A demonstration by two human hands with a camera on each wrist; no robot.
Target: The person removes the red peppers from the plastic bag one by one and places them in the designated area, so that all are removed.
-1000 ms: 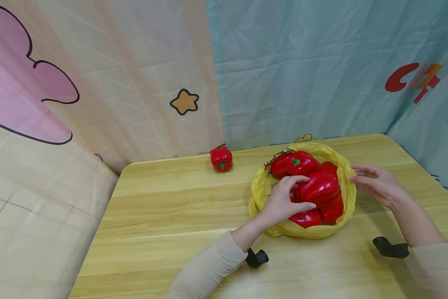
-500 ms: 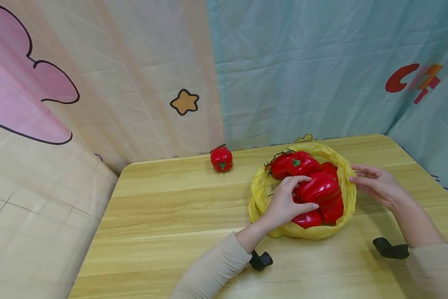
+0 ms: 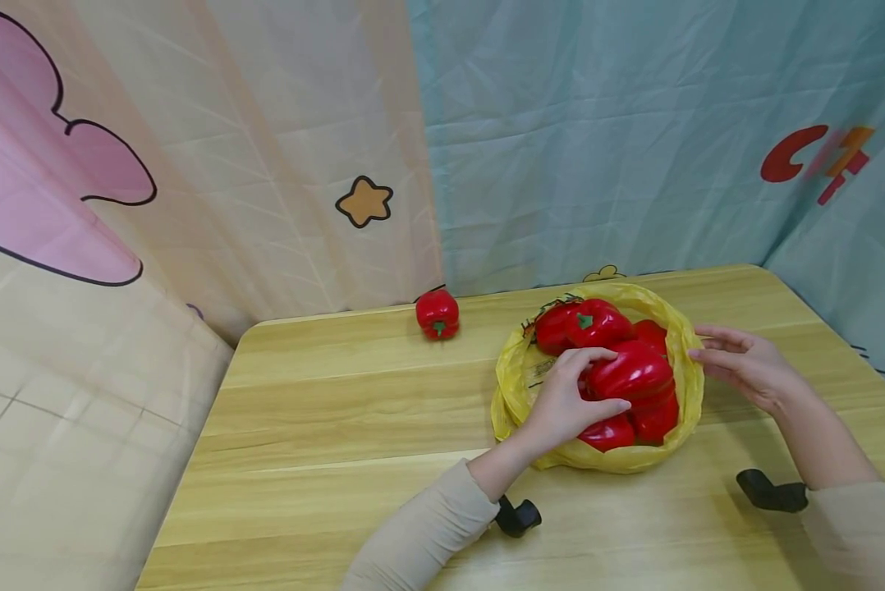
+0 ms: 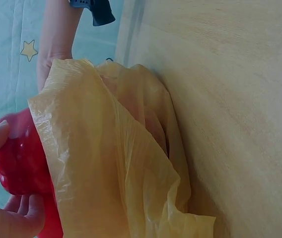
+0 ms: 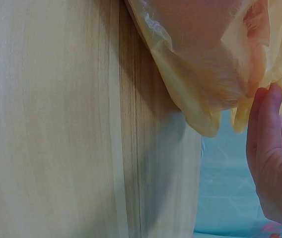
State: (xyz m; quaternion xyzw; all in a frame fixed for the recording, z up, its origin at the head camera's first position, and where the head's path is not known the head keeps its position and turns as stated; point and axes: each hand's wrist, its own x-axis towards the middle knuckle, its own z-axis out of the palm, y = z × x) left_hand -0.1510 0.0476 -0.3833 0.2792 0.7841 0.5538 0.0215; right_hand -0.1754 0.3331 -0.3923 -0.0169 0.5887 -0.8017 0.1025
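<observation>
A yellow plastic bag [image 3: 512,394] with its mouth rolled open holds several shiny red bell peppers. My left hand [image 3: 564,402] reaches over the bag's near left side and grips the topmost red bell pepper [image 3: 635,373] between thumb and fingers. In the left wrist view this bell pepper [image 4: 22,156] stands above the bag's rim, with fingers on two sides. At the bag's right rim, my right hand [image 3: 753,369] pinches the plastic between thumb and fingertips. The right wrist view shows these fingers [image 5: 265,124] against the thin bag [image 5: 200,69].
One more red bell pepper [image 3: 437,314] lies near the back edge of the wooden table [image 3: 324,427], left of the bag. Printed curtains [image 3: 561,148] hang behind the table. A black wrist mount sits at each forearm, the right one [image 3: 771,490] low over the table.
My left hand has shifted very slightly to the right around the top bell pepper. The right hand, the bag and the lone bell pepper look unchanged.
</observation>
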